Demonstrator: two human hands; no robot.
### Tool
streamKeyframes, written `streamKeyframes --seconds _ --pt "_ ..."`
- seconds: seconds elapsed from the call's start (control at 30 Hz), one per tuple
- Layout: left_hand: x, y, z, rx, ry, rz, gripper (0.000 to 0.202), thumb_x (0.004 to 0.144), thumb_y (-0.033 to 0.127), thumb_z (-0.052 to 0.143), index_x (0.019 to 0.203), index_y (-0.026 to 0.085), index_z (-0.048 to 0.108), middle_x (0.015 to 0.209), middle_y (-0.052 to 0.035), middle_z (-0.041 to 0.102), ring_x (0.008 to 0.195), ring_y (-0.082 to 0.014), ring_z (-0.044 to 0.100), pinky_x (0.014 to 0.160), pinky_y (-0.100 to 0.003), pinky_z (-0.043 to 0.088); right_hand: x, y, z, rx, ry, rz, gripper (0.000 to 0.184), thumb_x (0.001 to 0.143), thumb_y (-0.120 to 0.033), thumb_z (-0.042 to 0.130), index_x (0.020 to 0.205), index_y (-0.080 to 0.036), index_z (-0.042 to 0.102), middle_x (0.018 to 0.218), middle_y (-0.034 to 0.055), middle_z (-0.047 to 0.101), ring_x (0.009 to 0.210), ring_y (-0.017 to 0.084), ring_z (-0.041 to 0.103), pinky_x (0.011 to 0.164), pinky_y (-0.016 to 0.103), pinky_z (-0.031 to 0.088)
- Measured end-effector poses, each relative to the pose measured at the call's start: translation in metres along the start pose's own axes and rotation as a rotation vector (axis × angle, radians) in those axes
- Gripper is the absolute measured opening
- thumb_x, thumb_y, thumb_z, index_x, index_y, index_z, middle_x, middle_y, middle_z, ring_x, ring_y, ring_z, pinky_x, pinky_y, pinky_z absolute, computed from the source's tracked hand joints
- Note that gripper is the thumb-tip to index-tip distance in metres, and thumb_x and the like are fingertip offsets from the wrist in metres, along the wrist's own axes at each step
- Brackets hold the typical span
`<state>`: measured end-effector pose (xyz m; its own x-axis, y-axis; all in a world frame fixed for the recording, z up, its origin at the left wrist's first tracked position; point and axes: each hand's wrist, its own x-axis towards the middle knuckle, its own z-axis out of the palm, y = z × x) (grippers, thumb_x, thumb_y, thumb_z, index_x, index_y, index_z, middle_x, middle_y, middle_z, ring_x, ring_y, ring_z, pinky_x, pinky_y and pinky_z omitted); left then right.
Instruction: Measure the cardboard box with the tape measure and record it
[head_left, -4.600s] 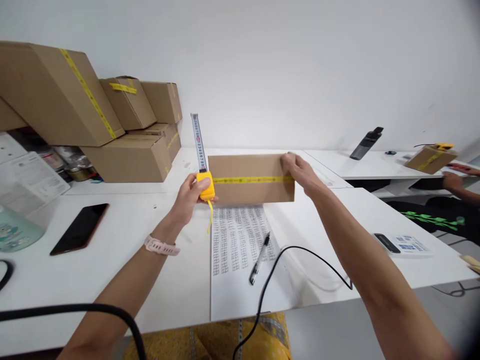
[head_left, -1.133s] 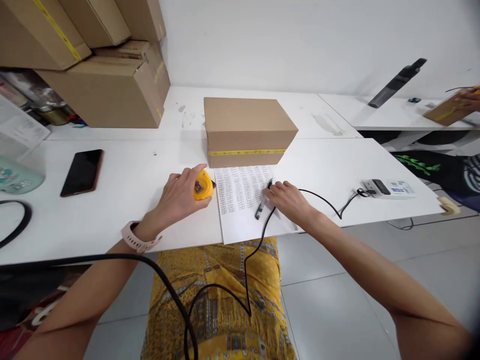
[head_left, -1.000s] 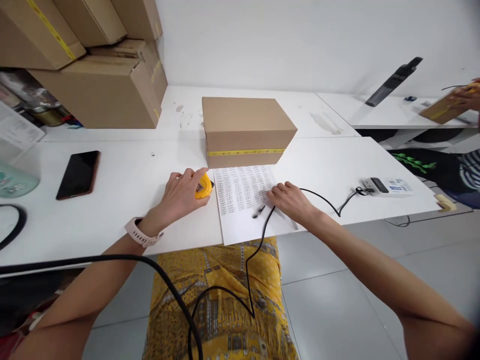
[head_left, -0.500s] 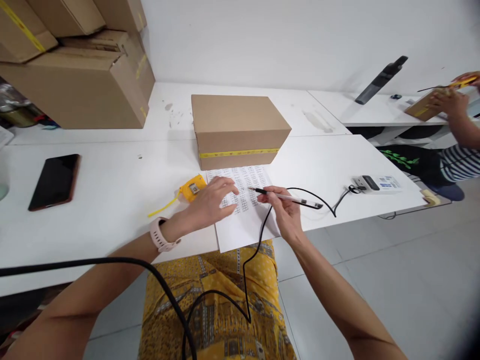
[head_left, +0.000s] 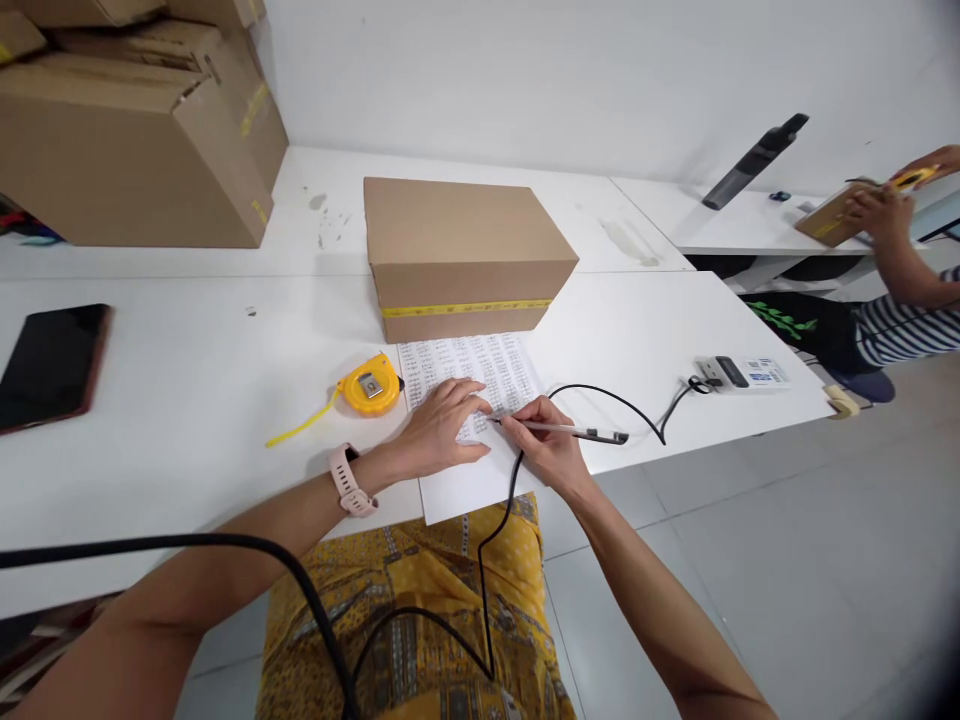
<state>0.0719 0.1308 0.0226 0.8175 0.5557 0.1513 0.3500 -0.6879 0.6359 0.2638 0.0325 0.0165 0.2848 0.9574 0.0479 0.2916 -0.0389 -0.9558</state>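
My right hand [head_left: 546, 450] grips a pen [head_left: 570, 431] with its tip down on a printed sheet of paper [head_left: 472, 420] at the table's near edge. My left hand [head_left: 442, 430] lies flat on the sheet, fingers spread, holding it down. A yellow tape measure [head_left: 367, 385] rests on the table just left of the sheet, its strap trailing to the left. A brown cardboard box [head_left: 461, 250] with yellow tape along its front stands directly behind the sheet.
Stacked cardboard boxes [head_left: 135, 130] fill the back left. A dark phone [head_left: 49, 365] lies at far left. A small white device [head_left: 742, 372] with a black cable [head_left: 622, 400] sits to the right. Another person's hands [head_left: 877, 205] hold a box at a neighbouring table.
The box was set down and the tape retracted. My left hand released the tape measure and moved onto the paper. My right hand picked up the pen and brought its tip to the sheet.
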Motion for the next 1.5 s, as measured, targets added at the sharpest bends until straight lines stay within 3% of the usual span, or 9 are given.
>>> streamKeyframes --seconds 0.17,0.37,0.57,0.67,0.77,0.9,1.13,1.37,1.5 --pt "0.000 0.000 0.001 0.029 -0.009 0.001 0.049 0.077 0.031 0.079 0.122 0.019 0.061 0.148 -0.0134 0.051 0.139 -0.0324 0.043 0.118 -0.051 0.034 0.007 0.002 -0.001 0.094 0.003 -0.013 0.029 0.091 -0.046 0.066 0.077 -0.023 0.054 0.066 -0.0031 0.051 0.060 0.013 0.044 0.056 0.027 0.035" --pt "0.000 -0.001 -0.001 0.036 -0.031 0.010 0.053 0.077 0.032 0.080 0.124 0.018 0.061 0.148 -0.0146 0.051 0.141 -0.0329 0.041 0.119 -0.051 0.032 -0.003 0.001 -0.014 0.099 -0.049 0.048 0.028 0.087 -0.050 0.072 0.091 -0.024 0.066 0.080 0.0019 0.065 0.070 0.017 0.055 0.061 0.029 0.042" --pt "-0.002 -0.006 0.002 0.042 -0.031 0.033 0.052 0.079 0.033 0.079 0.125 0.019 0.060 0.149 -0.0129 0.051 0.142 -0.0331 0.040 0.119 -0.053 0.032 -0.036 -0.006 -0.060 0.163 0.343 0.219 0.038 0.086 -0.052 0.071 0.067 -0.022 0.057 0.056 -0.0029 0.048 0.051 0.012 0.044 0.050 0.027 0.035" --pt "-0.002 -0.005 0.002 0.057 -0.033 0.027 0.051 0.079 0.033 0.078 0.124 0.019 0.060 0.149 -0.0125 0.051 0.141 -0.0328 0.040 0.119 -0.053 0.033 -0.036 -0.013 -0.069 0.269 0.338 0.277 0.036 0.082 -0.052 0.075 0.070 -0.021 0.063 0.064 -0.0012 0.053 0.058 0.013 0.052 0.057 0.028 0.046" --pt "0.000 -0.002 0.001 0.071 -0.042 0.002 0.050 0.079 0.032 0.078 0.124 0.020 0.060 0.149 -0.0121 0.051 0.141 -0.0325 0.041 0.118 -0.053 0.035 -0.024 -0.023 -0.059 0.381 0.206 0.300 0.034 0.079 -0.054 0.078 0.079 -0.021 0.068 0.076 0.0008 0.059 0.072 0.015 0.060 0.076 0.034 0.055" --pt "0.001 0.001 -0.001 0.080 -0.051 -0.007 0.051 0.078 0.032 0.080 0.124 0.020 0.060 0.150 -0.0123 0.050 0.141 -0.0322 0.041 0.119 -0.053 0.035 -0.009 -0.039 -0.031 0.407 0.080 0.233 0.031 0.080 -0.051 0.079 0.089 -0.023 0.069 0.081 0.0007 0.064 0.079 0.016 0.062 0.085 0.035 0.053" --pt "0.001 0.000 -0.001 0.064 -0.052 -0.011 0.054 0.076 0.034 0.082 0.123 0.018 0.058 0.150 -0.0146 0.051 0.142 -0.0330 0.041 0.120 -0.053 0.033 0.010 -0.021 -0.002 0.175 -0.068 0.124 0.036 0.083 -0.054 0.073 0.082 -0.021 0.059 0.066 -0.0011 0.060 0.060 0.013 0.052 0.059 0.028 0.042" --pt "0.001 -0.001 0.000 0.065 -0.044 0.001 0.055 0.076 0.033 0.082 0.124 0.019 0.060 0.151 -0.0134 0.050 0.142 -0.0331 0.041 0.120 -0.053 0.033 0.013 0.000 -0.006 0.099 -0.107 0.094 0.037 0.087 -0.051 0.068 0.073 -0.022 0.050 0.053 -0.0066 0.043 0.046 0.009 0.031 0.044 0.024 0.023" --pt "0.001 0.000 0.000 0.070 -0.057 -0.003 0.051 0.077 0.032 0.082 0.123 0.020 0.065 0.151 -0.0132 0.050 0.142 -0.0336 0.040 0.120 -0.053 0.032 0.011 -0.003 -0.005 0.060 -0.047 0.039 0.034 0.087 -0.043 0.067 0.070 -0.022 0.047 0.055 -0.0072 0.037 0.049 0.008 0.029 0.045 0.024 0.022"
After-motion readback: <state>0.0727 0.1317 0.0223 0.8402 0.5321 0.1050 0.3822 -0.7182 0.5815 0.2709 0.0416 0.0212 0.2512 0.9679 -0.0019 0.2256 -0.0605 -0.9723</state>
